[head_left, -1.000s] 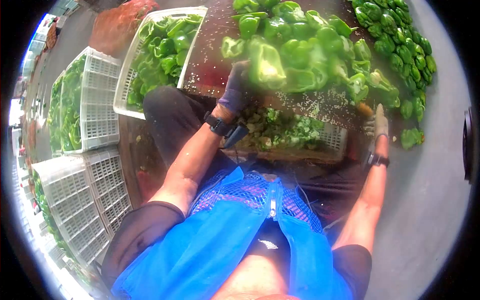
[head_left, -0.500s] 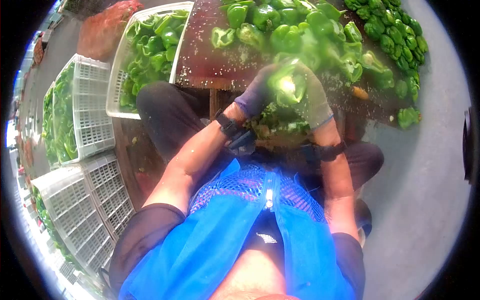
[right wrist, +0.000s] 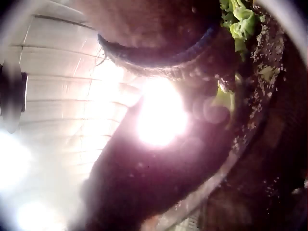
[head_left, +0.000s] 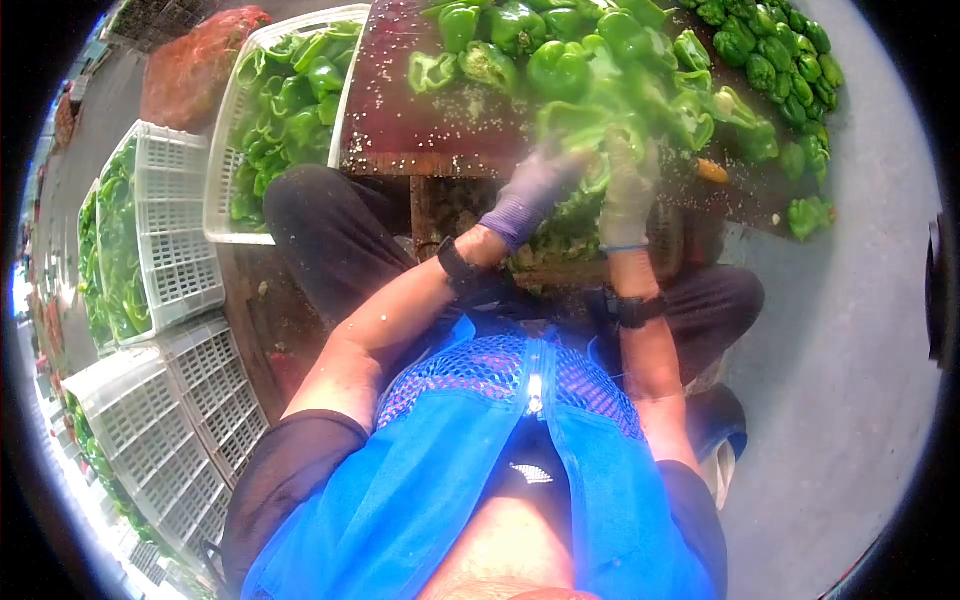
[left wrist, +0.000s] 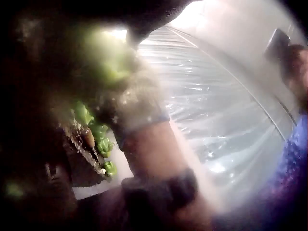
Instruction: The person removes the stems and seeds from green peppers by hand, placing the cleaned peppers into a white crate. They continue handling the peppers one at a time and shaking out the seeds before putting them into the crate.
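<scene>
Both gloved hands are close together at the table's near edge. A green pepper piece (head_left: 596,172), blurred, is between them; the purple-gloved left hand (head_left: 535,195) grips its left side and the pale-gloved right hand (head_left: 628,200) its right. Just beyond the fingers, cut green peppers (head_left: 560,70) lie heaped among scattered seeds on the dark red table (head_left: 390,120). In the left wrist view the right hand (left wrist: 139,98) is beside a blurred green pepper (left wrist: 110,62). Glare and shadow hide the fingers in the right wrist view.
A white crate (head_left: 218,185) of cut peppers stands left of the table, with more stacked crates (head_left: 180,230) farther left. Whole peppers (head_left: 780,65) are piled at the right. Green scraps (head_left: 560,240) lie below the table edge. A small orange-brown object (head_left: 712,171) rests near that edge.
The right hand has come in from the far right to meet the left. Since half a second ago, both hands and the pepper between them have shifted slightly. The head view has also shifted.
</scene>
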Motion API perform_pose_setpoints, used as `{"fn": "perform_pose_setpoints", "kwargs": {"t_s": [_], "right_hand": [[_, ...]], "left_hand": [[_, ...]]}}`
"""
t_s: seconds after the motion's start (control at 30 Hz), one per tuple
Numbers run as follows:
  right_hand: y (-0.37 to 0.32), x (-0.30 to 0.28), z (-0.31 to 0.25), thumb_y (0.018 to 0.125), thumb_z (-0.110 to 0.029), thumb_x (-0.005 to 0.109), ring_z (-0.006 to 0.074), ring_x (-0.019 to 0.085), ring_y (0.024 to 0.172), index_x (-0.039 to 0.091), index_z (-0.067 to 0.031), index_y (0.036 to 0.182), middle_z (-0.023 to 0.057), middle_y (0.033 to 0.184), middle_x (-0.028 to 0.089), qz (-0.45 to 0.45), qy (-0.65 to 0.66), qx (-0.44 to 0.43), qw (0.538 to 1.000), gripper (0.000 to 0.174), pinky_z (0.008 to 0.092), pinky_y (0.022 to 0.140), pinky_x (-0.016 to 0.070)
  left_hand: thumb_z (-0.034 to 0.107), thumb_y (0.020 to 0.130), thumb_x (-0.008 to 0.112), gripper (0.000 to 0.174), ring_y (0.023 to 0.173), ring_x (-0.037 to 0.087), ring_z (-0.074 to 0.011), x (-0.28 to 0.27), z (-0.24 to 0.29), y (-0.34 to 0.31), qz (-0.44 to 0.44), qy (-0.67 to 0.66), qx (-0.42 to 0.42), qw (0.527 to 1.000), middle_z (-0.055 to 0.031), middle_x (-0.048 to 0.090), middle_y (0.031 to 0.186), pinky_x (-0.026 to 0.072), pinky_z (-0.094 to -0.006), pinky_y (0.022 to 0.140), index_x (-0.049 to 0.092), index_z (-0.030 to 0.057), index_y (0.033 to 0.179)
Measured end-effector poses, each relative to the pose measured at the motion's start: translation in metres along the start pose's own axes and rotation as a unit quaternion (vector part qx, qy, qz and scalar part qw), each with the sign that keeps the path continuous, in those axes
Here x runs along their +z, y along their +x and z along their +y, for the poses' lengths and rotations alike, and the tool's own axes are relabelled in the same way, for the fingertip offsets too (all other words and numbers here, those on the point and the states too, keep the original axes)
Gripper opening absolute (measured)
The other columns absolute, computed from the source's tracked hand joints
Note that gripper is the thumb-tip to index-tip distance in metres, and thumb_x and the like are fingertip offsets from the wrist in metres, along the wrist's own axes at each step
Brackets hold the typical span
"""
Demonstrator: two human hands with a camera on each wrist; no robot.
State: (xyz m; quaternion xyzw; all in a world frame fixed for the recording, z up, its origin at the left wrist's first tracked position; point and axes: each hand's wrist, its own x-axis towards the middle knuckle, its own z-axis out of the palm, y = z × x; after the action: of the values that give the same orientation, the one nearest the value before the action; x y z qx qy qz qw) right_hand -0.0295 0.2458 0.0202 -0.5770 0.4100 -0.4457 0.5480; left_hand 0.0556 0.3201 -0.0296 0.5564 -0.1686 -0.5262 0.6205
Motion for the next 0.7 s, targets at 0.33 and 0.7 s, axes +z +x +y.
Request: {"fn": "perform_pose_setpoints", "kwargs": {"t_s": [0.33, 0.7], "right_hand": [[-0.049, 0.016, 0.006, 0.086, -0.03, 0.062, 0.0384, 0.054, 0.104, 0.038, -0.0004, 0.134, 0.0252, 0.121, 0.047, -0.095, -0.384, -0.27, 0.878, 0.062, 0.0512, 0.086, 0.0443], [-0.051, 0.001, -0.01, 0.078, -0.031, 0.069, 0.0375, 0.058, 0.099, 0.047, -0.0045, 0.124, 0.0168, 0.107, 0.059, -0.048, -0.369, -0.206, 0.905, 0.058, 0.0484, 0.091, 0.0423]], "left_hand": [[0.036, 0.099, 0.041, 0.034, 0.087, 0.059, -0.0148, -0.001, -0.055, 0.022, -0.093, -0.459, 0.014, 0.883, -0.0033, 0.063, 0.098, 0.0499, -0.0303, 0.082, 0.061, 0.0102, 0.11], [0.026, 0.1, 0.044, 0.029, 0.096, 0.057, -0.0135, 0.014, 0.006, -0.022, -0.13, -0.219, 0.025, 0.967, -0.0047, 0.06, 0.111, 0.048, -0.026, 0.083, 0.057, 0.0054, 0.115]]}}
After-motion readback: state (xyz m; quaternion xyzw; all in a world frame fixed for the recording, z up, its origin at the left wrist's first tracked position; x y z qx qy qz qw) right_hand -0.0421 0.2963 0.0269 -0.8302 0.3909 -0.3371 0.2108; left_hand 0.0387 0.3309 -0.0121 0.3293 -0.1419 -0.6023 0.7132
